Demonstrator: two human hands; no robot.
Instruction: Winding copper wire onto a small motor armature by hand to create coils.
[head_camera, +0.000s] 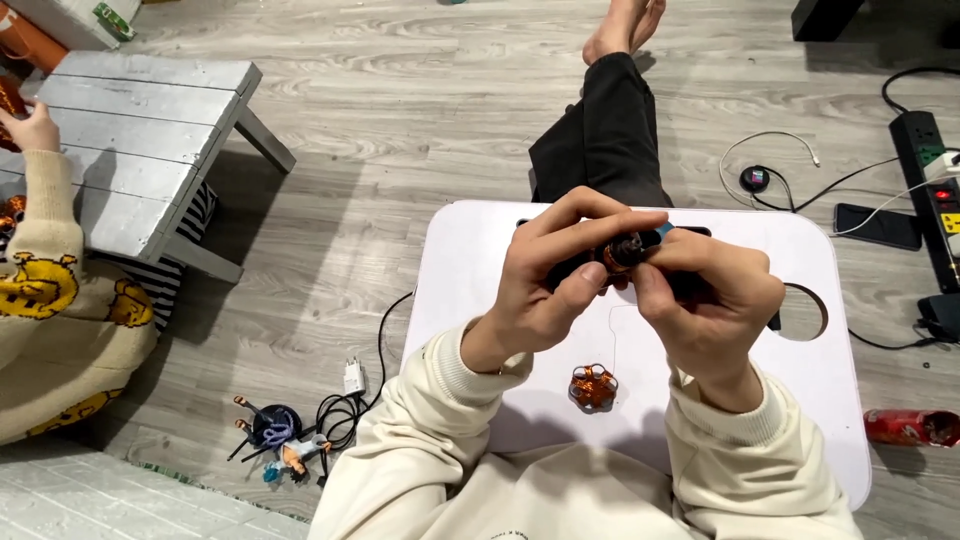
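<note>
My left hand (550, 275) and my right hand (705, 295) meet above a white lap tray (470, 270). Both pinch a small round part wound with copper wire (622, 250), held between the fingertips. A thin blue piece (664, 229) sticks out behind it, near my right fingers. A second copper-wound part (593, 386) lies on the tray just below my hands, close to my cream sleeves.
A grey wooden low table (140, 130) stands at left, where another person in a cream patterned sweater (50, 300) sits. Cables, a charger (353, 377) and small parts (275, 435) lie on the floor. A power strip (935, 190), phone (878, 226) and red can (910, 427) are at right.
</note>
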